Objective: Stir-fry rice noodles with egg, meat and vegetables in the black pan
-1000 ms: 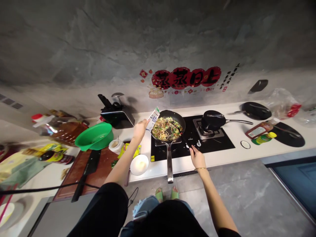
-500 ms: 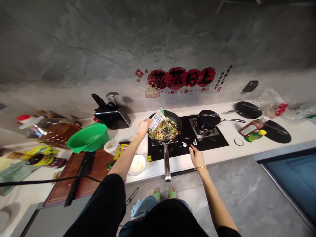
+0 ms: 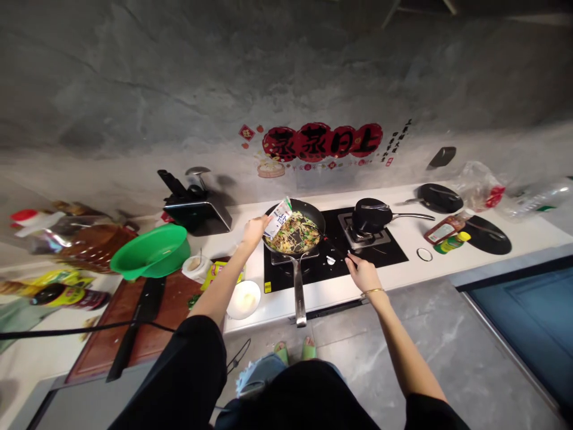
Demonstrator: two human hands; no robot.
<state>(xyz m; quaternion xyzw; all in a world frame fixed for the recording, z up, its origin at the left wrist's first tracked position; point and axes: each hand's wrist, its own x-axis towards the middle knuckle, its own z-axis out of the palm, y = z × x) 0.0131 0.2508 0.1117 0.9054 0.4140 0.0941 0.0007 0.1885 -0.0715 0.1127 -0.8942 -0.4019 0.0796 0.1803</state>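
Note:
My left hand (image 3: 256,232) is closed on a salt packet (image 3: 278,218), white and green with blue print, tilted over the left side of a frying pan (image 3: 317,213). Noodle-like strands, greens and brown bits make up the food (image 3: 293,233) in the pan. My right hand (image 3: 363,273) grips the end of a thin black-handled spatula (image 3: 336,248), which slants up to the pan's right rim. Its working end is too hard to make out. The pan's steel handle (image 3: 299,292) points toward me over the counter edge.
Right of the pan, a black saucepan (image 3: 371,216) stands on the other burner. A white bowl (image 3: 244,300), a green basin (image 3: 152,251) and a cleaver (image 3: 141,316) on a brown board (image 3: 101,343) are at left. Sauce bottles (image 3: 446,228) and lids (image 3: 487,235) lie at right.
The view has shifted slightly, moving the counter left in the picture. My right hand, with the spatula handle, has moved a little right and up. The salt packet stays over the pan.

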